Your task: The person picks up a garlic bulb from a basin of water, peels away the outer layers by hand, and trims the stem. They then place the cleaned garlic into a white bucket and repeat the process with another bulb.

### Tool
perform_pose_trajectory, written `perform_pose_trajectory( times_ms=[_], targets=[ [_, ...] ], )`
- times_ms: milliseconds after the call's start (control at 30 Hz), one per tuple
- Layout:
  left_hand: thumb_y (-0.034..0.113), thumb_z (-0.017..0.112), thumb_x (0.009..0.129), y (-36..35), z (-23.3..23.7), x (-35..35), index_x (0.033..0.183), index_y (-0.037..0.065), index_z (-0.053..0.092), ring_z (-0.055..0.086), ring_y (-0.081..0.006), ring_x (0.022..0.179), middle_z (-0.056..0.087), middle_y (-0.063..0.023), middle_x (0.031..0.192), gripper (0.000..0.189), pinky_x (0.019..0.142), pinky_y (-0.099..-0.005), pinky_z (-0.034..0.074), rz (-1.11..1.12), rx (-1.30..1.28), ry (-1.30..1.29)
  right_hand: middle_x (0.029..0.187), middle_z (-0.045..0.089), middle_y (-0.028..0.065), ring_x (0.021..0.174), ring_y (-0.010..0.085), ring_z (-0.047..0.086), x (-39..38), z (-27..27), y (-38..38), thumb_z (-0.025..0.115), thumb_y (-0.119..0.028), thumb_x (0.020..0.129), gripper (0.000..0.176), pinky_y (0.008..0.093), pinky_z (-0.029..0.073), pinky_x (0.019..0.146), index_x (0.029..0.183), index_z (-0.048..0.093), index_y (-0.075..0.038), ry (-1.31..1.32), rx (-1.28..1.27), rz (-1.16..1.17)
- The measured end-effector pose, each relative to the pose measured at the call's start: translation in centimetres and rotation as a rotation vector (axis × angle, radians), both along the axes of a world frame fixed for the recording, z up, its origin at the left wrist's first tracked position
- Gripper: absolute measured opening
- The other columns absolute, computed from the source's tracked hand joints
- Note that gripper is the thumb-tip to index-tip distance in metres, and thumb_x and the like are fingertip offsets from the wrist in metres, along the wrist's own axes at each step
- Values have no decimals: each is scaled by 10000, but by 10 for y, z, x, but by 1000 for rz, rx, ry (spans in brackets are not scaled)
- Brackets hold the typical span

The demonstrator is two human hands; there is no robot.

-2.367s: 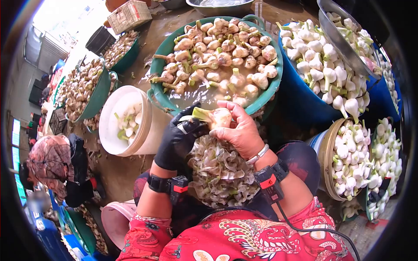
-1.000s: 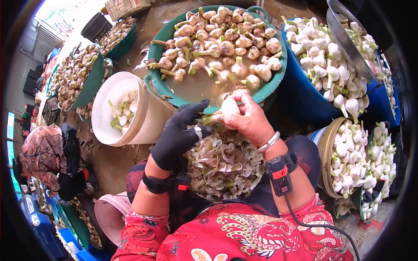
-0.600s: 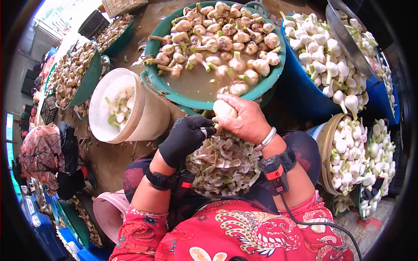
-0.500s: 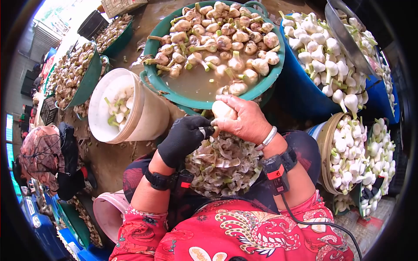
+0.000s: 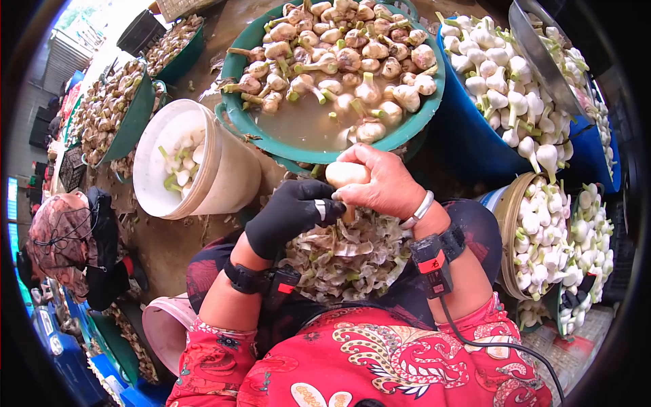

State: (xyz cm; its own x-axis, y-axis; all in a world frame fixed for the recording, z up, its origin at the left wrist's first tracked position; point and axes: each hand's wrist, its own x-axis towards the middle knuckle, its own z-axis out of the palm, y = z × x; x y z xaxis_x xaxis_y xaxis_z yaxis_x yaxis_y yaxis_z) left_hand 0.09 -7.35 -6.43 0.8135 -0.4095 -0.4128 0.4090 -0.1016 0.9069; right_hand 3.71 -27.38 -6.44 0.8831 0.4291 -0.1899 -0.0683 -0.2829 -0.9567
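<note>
1. Grasping a pale garlic bulb in the fingers of the bare right hand, just in front of the near rim of the green basin.
2. Curling the fingers of the black-gloved left hand inward beside the bulb's lower end, in front of the basin; cannot tell whether pinching anything, with the tips partly hidden.
3. Inside the basin: brownish, stemmed bulbs, piled toward the far side, with cloudy water showing nearer.
4. Left of the basin: a tilted white bucket, with some white, green-stemmed bulbs inside.
5. Beyond that bucket, farther left of the basin: a green tub, heaped with brownish bulbs.
6. Right of the basin: a blue bin, piled with clean white bulbs, with a tilted metal pan at its far side.
7. Nearer than the bin, right of the basin: a tan-rimmed bucket, full of white bulbs.
8. In front of the basin, below the hands: a heap of garlic skins.
9. On the right wrist, in front of the basin: an orange label, bearing one dark character, apparently 右.
</note>
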Motion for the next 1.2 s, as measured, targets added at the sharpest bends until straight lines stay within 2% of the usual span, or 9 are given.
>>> perform_pose_trajectory(
  times_ms=[100,200,267,367,500,600,700,967,1200],
  targets=[
    [72,566,821,-3,-8,-2,949,5,655,552,-77,709,625,-17,790,169,653,-245,463,-54,33,-37,881,639,34,801,102,598,-1,-3,1,763,-177,679,402,276,508,749,1022,614,-30,-96,-102,5],
    [78,555,815,-6,-6,-3,887,24,639,591,-164,679,615,-75,729,123,641,-316,477,-118,278,-296,868,646,26,798,91,598,-1,1,-1,761,-165,684,349,272,507,744,981,640,-29,-99,-23,-27],
    [97,554,814,-8,-4,-4,817,33,608,606,-296,703,601,-144,735,84,653,-391,478,-150,626,-828,858,648,23,794,88,596,0,-3,-4,754,-161,693,319,270,505,741,962,649,-27,-53,-36,-10],
    [123,568,806,-7,-12,-3,796,40,587,581,-377,746,611,-165,786,86,665,-431,472,-80,773,-950,846,652,19,782,83,592,0,-10,-8,736,-149,713,271,264,500,730,940,662,-22,100,52,64],
    [97,579,835,5,-19,2,912,36,617,622,-285,754,629,-134,829,106,693,-381,493,-31,904,-929,831,653,25,755,92,602,-6,-2,-14,661,-167,773,233,227,485,666,940,664,-4,398,336,146],
    [-18,595,859,8,-10,-3,1239,37,545,581,-123,968,619,-62,1053,387,846,-287,484,229,8,-188,811,646,37,641,95,584,0,-3,-16,624,-218,799,290,216,461,536,1001,655,-13,450,439,-128],
    [-52,594,836,-12,9,-9,1345,45,440,559,-147,1042,567,-70,1174,541,903,-295,468,259,-359,-59,786,630,24,598,77,553,-3,-6,-10,630,-240,809,312,201,430,507,1026,646,-17,461,498,-217],
    [-84,593,795,-6,11,-3,1329,13,465,566,-129,1016,598,-71,1140,558,876,-270,471,237,-189,-138,759,598,-11,584,53,512,-6,2,1,680,-294,780,328,186,376,486,981,640,-39,454,452,-62],
    [-44,537,773,30,-3,8,968,-9,679,618,-138,827,683,-83,887,244,742,-268,493,250,406,-663,804,621,-19,648,52,523,-9,7,-7,679,-289,780,303,193,379,522,961,655,-47,444,519,127]
  ],
)
